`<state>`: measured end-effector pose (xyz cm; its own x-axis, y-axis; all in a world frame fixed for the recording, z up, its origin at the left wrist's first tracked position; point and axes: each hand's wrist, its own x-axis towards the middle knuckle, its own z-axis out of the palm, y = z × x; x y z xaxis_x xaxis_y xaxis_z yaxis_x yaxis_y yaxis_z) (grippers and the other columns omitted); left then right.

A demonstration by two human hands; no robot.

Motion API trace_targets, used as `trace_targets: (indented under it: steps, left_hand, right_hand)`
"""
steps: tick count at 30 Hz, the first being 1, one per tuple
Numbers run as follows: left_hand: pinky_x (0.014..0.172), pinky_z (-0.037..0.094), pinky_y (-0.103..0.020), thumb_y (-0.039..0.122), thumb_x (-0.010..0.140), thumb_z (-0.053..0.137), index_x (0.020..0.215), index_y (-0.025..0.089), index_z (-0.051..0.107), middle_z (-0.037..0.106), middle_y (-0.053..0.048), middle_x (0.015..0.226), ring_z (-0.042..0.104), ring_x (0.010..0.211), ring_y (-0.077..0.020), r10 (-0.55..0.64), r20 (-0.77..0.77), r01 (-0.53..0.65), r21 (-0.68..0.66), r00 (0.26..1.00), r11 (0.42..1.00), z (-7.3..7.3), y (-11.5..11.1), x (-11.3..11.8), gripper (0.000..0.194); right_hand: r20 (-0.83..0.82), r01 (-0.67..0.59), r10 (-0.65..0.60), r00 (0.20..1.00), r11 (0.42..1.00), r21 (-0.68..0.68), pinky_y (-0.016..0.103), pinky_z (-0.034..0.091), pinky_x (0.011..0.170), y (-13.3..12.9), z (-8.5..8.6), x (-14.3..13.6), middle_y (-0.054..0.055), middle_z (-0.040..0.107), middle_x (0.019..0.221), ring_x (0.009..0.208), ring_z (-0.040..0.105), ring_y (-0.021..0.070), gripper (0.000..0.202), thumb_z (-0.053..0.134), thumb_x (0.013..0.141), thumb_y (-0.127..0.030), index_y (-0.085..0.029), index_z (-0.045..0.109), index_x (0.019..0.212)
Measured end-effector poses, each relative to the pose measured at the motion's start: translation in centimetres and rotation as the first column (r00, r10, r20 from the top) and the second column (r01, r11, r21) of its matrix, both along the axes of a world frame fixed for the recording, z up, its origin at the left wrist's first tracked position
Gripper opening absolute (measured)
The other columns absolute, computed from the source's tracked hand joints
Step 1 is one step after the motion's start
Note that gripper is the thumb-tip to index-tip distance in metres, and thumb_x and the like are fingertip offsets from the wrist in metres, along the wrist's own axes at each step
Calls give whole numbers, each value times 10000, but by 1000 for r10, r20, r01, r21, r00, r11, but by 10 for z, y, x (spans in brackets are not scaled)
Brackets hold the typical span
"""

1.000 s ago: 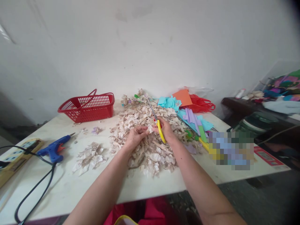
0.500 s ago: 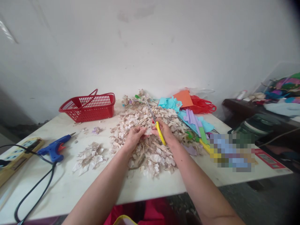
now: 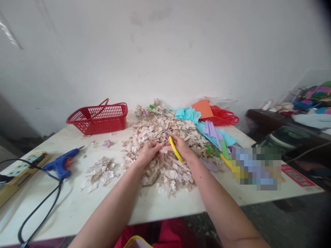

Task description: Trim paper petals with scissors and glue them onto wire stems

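Observation:
A big heap of crumpled whitish-beige paper scraps [image 3: 172,175] covers the middle of the table. Over it, my left hand [image 3: 150,151] is closed in a pinch on a small pale scrap. Close on its right, my right hand [image 3: 180,146] is closed round the yellow-handled scissors [image 3: 175,150], whose blades point up and to the left. The right fingertips also reach the pale scrap between the hands. A smaller pile of scraps [image 3: 100,174] lies left of the heap.
At the back left stands a red basket [image 3: 107,120]. A blue glue gun [image 3: 62,163] lies beside a power strip [image 3: 24,174] at the left. Blue paper [image 3: 187,113], an orange sheet [image 3: 203,109] and a red bag [image 3: 224,116] are at the back right.
The scissors have tilted further left, their blade tips moving left and slightly down. Both hands remain close together over the heap.

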<state>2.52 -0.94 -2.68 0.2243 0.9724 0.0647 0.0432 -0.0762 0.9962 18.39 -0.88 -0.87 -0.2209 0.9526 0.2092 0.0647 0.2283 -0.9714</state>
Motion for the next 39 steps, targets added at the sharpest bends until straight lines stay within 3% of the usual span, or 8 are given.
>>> trace_targets:
  steps: [6,12,23,27,33,35,39]
  left_hand:
    - [555,462,-257,557,744,459,807,145,610,634,-38,596,596,550,-146,-30,173,42,-66,984,997,5,-1,-3,443]
    - [675,488,-281,305,559,731,784,139,586,647,-29,672,620,646,-147,-110,320,136,-59,941,989,6,-4,-3,315]
    - [574,469,-211,315,588,718,661,135,628,601,7,605,551,536,-86,44,417,-10,-84,908,996,-2,3,-4,214]
    - [559,458,-201,327,599,710,648,135,628,597,6,590,534,522,-81,66,388,-42,-71,919,997,-3,4,-5,214]
    - [599,479,-241,359,608,691,647,131,604,595,0,587,549,542,-102,71,328,-59,-46,942,997,-1,1,-5,247]
    - [563,465,-231,376,619,676,646,131,593,599,-5,571,544,519,-103,70,254,-66,-23,965,998,1,-1,-6,260]
    - [412,340,-191,417,648,625,632,131,593,585,-3,506,443,403,-73,91,-43,-86,110,995,990,4,-4,-6,289]
  right_hand:
    - [-114,108,-107,988,994,4,207,422,532,4,-3,-4,-39,521,693,584,503,97,455,684,536,-279,-198,555,965]
    - [-187,174,-182,965,983,-57,196,333,405,-1,3,-5,-64,479,600,417,394,66,480,666,553,-306,-196,523,998]
    - [-126,104,-110,986,993,-50,191,274,345,-3,-4,-7,-49,544,660,357,356,36,382,651,598,-363,-195,550,926]
    - [-132,109,-119,984,991,-83,184,255,323,-5,2,-6,-45,554,626,333,344,34,405,649,601,-364,-192,549,954]
    - [-221,219,-234,947,971,-93,171,227,283,-1,5,0,-65,553,556,286,322,36,440,666,590,-340,-217,504,981]
    - [-260,228,-241,935,970,-79,165,222,279,2,4,2,-62,562,554,283,320,34,429,665,598,-351,-213,493,966]
    - [-307,256,-270,912,963,-87,161,228,280,3,3,7,-61,555,543,286,327,36,407,649,619,-375,-200,478,944]
